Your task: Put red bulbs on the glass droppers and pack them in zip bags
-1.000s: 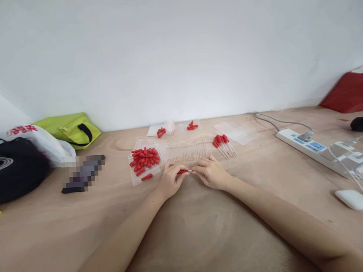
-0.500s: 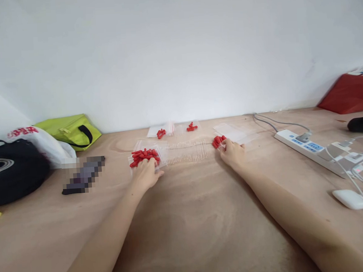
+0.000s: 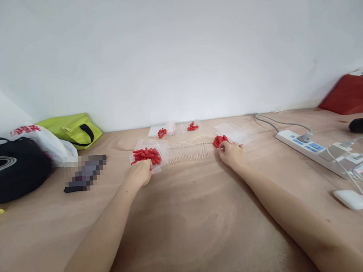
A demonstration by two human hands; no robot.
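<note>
Four groups of red pieces lie on my worktop point(image 3: 187, 226): a large heap point(image 3: 146, 155) beyond my left hand point(image 3: 140, 172), a bunch point(image 3: 220, 140) at my right hand's point(image 3: 233, 154) fingertips, and two small clusters point(image 3: 162, 132) near the back edge. One band of thin sticks point(image 3: 188, 151), too fine to count, lies between. My fingers curl in, hiding both grips; I can't tell whether either holds anything.

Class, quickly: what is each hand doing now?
Left hand: at the large red rubbery-looking pile; grip hidden.
Right hand: fingers bent beside the small red cluster; hold unclear.
</note>
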